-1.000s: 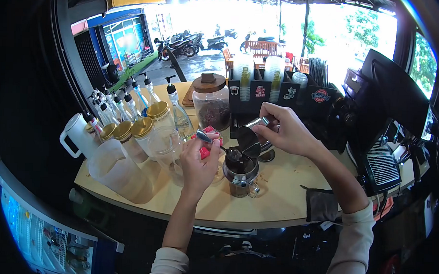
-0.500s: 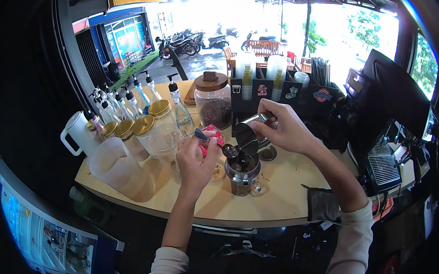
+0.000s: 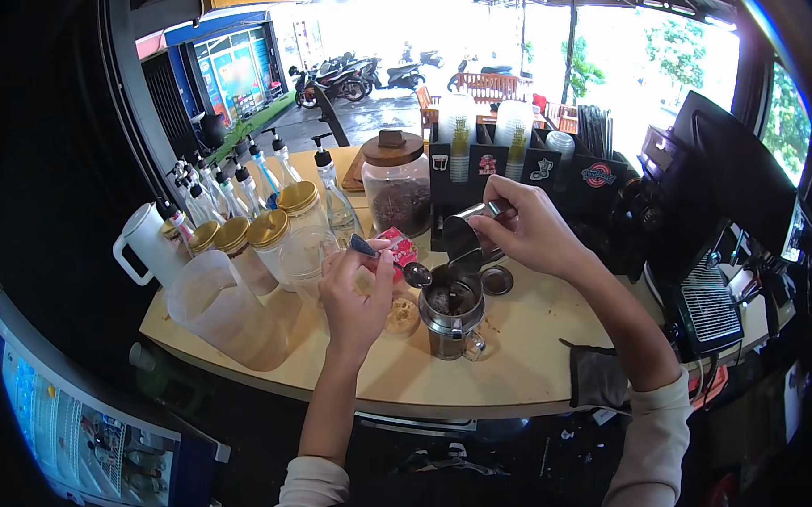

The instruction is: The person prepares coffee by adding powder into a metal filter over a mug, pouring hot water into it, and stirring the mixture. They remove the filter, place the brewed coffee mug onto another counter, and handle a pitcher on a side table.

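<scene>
My left hand (image 3: 358, 292) is closed round the dark handle of a spoon (image 3: 417, 274), whose metal bowl points right. My right hand (image 3: 534, 224) grips a steel pitcher (image 3: 461, 238) by its handle, tipped with its spout down to the left. Below both stands a metal coffee dripper (image 3: 435, 324) on a glass mug (image 3: 447, 346), with dark wet coffee inside. A round metal lid (image 3: 497, 280) lies just right of it. Beside my left hand are a pink-red packet (image 3: 397, 251) and a small dish with light brown contents (image 3: 402, 317).
Gold-lidded jars (image 3: 268, 230), a frosted pitcher (image 3: 209, 296) and pump bottles (image 3: 335, 197) stand at the left. Behind are a wood-lidded jar (image 3: 395, 190) and a black cup organizer (image 3: 542, 196). A dark cloth (image 3: 598, 378) hangs over the front edge; a monitor (image 3: 736, 162) stands right.
The spoon has moved slightly left, off the dripper's opening, and more of the coffee inside shows. My right hand and the tilted pitcher have shifted slightly.
</scene>
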`<action>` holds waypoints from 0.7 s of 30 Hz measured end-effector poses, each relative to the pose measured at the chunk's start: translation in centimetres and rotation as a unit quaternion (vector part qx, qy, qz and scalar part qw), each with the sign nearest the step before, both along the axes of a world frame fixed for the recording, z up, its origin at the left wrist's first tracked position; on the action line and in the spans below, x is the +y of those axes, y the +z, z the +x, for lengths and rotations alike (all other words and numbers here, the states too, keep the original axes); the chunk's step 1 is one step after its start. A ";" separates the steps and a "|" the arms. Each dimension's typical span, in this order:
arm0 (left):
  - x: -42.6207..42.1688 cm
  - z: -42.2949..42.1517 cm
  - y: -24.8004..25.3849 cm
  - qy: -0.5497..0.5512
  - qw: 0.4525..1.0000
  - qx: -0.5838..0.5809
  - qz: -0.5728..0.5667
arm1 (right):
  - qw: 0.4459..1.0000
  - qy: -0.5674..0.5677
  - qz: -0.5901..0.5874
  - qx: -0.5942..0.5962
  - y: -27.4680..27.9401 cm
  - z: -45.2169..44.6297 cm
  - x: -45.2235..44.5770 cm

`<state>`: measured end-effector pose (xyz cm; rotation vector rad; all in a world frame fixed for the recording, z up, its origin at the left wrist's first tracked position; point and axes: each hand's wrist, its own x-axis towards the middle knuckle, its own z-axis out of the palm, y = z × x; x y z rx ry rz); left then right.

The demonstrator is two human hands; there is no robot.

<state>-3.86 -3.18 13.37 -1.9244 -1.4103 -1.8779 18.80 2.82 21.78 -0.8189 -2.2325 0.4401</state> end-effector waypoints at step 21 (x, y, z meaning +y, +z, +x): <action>-0.3 1.3 -0.1 -0.024 0.999 0.020 0.013 | 0.998 0.016 -0.058 0.029 1.1 -0.5 -1.9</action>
